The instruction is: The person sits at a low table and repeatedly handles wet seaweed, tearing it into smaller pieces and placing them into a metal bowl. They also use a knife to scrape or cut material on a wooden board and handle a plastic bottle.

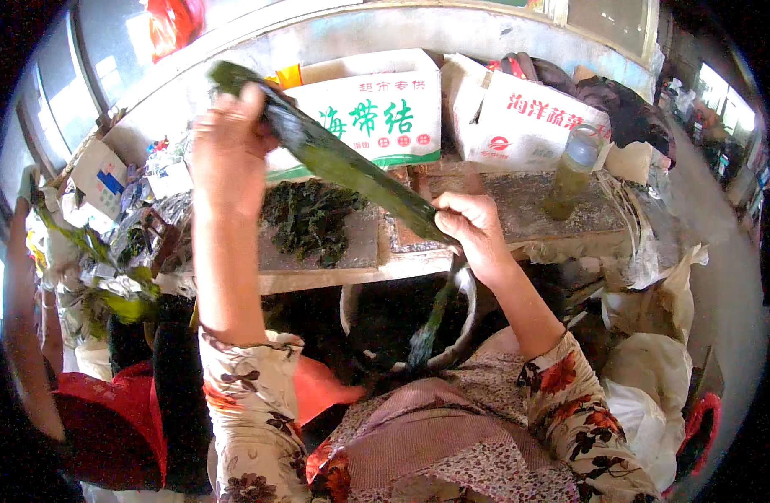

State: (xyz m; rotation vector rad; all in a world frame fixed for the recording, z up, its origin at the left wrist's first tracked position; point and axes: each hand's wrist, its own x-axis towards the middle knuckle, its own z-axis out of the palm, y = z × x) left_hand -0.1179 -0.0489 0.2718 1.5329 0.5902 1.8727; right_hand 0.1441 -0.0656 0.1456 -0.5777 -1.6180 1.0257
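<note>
A long dark green kelp strip (353,168) is stretched slantwise between my two hands, above the workbench. My left hand (234,126), raised high and slightly blurred, grips its upper end, and a short piece sticks out past the fingers. My right hand (470,229) pinches the strip lower down, thumb on top. Below that hand the kelp's tail hangs into a round tub (472,314) in front of my lap. The tub's inside is dark, so what it holds cannot be made out. Behind the strip, a heap of dark kelp pieces (313,220) lies on the bench.
Two printed cardboard boxes (416,104) (517,119) stand along the bench's back. A lidded jar of yellowish liquid (570,173) sits at right. A co-worker (108,409) at left is beside more kelp (130,302). White sacks (649,377) stand at my right.
</note>
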